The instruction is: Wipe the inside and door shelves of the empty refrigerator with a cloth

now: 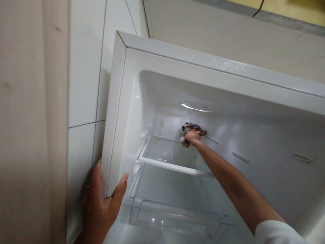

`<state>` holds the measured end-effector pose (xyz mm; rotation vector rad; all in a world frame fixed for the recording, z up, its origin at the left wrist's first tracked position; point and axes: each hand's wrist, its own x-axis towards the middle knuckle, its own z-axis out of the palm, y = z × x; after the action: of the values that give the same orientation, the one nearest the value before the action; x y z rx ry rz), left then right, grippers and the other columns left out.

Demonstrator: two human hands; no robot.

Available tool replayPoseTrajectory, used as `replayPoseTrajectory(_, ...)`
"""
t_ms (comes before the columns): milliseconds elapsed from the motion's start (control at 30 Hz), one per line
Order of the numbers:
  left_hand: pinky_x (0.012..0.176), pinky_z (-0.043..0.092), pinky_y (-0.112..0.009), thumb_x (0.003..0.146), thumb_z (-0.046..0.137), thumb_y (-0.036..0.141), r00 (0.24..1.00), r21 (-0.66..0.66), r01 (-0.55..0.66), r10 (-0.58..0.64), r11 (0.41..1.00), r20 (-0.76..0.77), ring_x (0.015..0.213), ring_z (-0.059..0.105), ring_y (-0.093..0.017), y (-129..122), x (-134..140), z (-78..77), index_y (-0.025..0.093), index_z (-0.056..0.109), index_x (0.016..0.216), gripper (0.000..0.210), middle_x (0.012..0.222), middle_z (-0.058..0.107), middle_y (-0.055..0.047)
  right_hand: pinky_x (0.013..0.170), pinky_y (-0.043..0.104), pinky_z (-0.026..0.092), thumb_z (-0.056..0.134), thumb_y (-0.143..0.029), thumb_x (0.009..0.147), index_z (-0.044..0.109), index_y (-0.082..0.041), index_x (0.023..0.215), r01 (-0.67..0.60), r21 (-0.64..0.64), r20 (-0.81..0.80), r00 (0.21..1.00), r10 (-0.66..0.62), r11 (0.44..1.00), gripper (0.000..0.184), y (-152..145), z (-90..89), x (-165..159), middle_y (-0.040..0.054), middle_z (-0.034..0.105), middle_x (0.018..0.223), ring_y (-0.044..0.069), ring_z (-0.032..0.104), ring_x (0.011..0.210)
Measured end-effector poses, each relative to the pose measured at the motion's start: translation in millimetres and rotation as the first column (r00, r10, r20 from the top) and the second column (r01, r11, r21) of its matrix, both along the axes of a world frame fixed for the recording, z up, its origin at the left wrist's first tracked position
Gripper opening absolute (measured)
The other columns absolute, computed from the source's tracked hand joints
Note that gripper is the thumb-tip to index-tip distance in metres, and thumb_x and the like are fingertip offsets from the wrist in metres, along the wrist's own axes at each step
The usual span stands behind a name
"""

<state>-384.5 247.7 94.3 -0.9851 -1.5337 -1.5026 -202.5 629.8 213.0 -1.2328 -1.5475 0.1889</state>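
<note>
My right hand point(193, 136) reaches deep inside a white refrigerator point(203, 58) and is closed on a bunched grey and cream cloth point(186, 128). The cloth is against or close to the back wall, just above the upper glass shelf point(162, 149). At the refrigerator's left edge, my left hand point(104, 203) grips the side frame. Its thumb lies on the inner side, while the fingers wrap around the outside and are partly hidden.
Below the upper shelf sit a second glass shelf point(170, 186) and a clear drawer point(175, 220). A light cover point(195, 106) is set in the ceiling. Left of the refrigerator are white wall tiles point(83, 74) and a wooden panel point(33, 122).
</note>
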Motion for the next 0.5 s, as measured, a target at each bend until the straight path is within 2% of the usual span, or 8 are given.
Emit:
replayPoseTrajectory(100,0.088,0.062,-0.041,0.091,0.062,0.055,1.000,-0.012,0.000,0.001,1.000,0.006,0.108,0.071,-0.032,0,0,0.5,0.009,0.052,0.142,0.069,0.121,0.070,-0.020,0.099,0.054,0.048,0.069,-0.020,0.087,0.053,-0.007,0.134,0.058,0.008,0.287,0.956,-0.058,0.998,0.051,-21,1.9,-36,0.0270,0.042,0.143,0.038,0.054,0.120)
replayPoseTrajectory(167,0.091,0.061,-0.039,0.092,0.063,0.053,1.000,-0.021,-0.001,0.001,1.000,0.004,0.110,0.071,-0.031,-1,0,0.5,0.008,0.051,0.143,0.068,0.124,0.069,-0.020,0.095,0.051,0.050,0.062,-0.019,0.090,0.055,-0.007,0.136,0.013,0.049,0.469,0.883,-0.034,0.999,0.048,-38,3.3,-64,0.0305,0.038,0.146,0.041,0.054,0.119)
replayPoseTrajectory(300,0.095,0.059,-0.037,0.093,0.064,0.048,0.999,0.000,-0.020,0.020,1.000,-0.029,0.114,0.069,-0.029,0,1,-1.0,0.010,0.048,0.147,0.068,0.128,0.067,-0.019,0.096,0.046,0.052,0.057,-0.023,0.093,0.066,-0.020,0.130,-0.185,0.077,0.763,0.644,0.062,0.980,0.038,-67,3.1,-120,0.0211,0.043,0.147,0.037,0.054,0.122)
replayPoseTrajectory(367,0.094,0.059,-0.036,0.093,0.064,0.047,0.998,0.014,-0.031,0.032,0.999,-0.052,0.114,0.069,-0.029,1,1,-2.3,0.011,0.046,0.148,0.069,0.128,0.067,-0.019,0.099,0.046,0.051,0.055,-0.022,0.093,0.071,-0.020,0.124,-0.262,0.060,0.853,0.515,0.087,0.963,0.035,-76,2.4,-138,0.0193,0.045,0.147,0.036,0.051,0.126)
replayPoseTrajectory(500,0.090,0.060,-0.037,0.093,0.063,0.050,0.998,-0.004,-0.042,0.042,0.999,-0.052,0.111,0.070,-0.030,1,-2,-4.8,0.010,0.046,0.149,0.071,0.127,0.068,-0.020,0.099,0.047,0.051,0.044,-0.017,0.095,0.072,-0.020,0.124,-0.315,0.038,0.936,0.343,0.076,0.948,0.040,-81,3.6,-137,0.0170,0.041,0.154,0.037,0.047,0.131)
